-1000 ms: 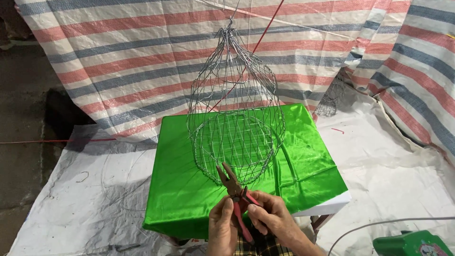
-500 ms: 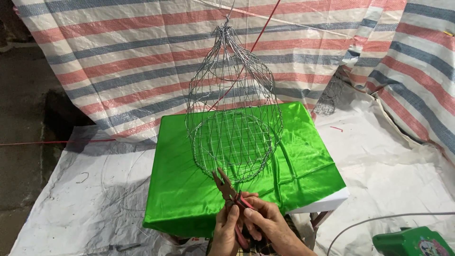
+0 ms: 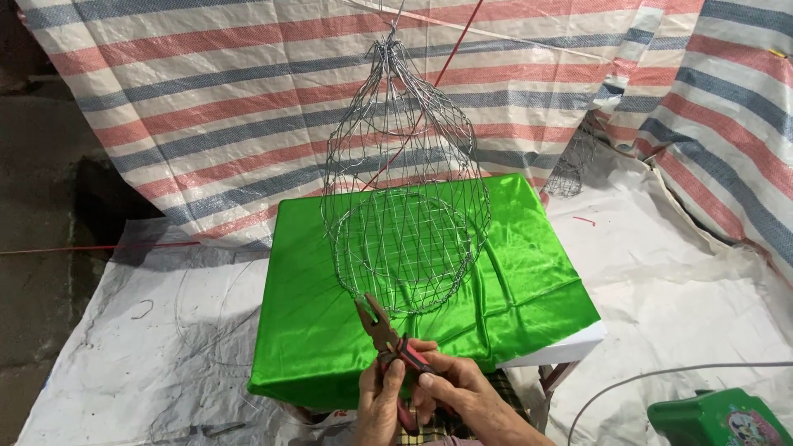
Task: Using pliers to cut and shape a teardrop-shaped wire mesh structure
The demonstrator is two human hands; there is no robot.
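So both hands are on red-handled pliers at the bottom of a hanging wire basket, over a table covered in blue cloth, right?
Not quite: the cloth is bright green, as the head view shows. Left hand and right hand do hold the red-handled pliers at the wire basket.

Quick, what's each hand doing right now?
Left hand: closed around the red-handled pliers.
Right hand: closed on the same pliers' handles, pliers' tip at the wire basket.
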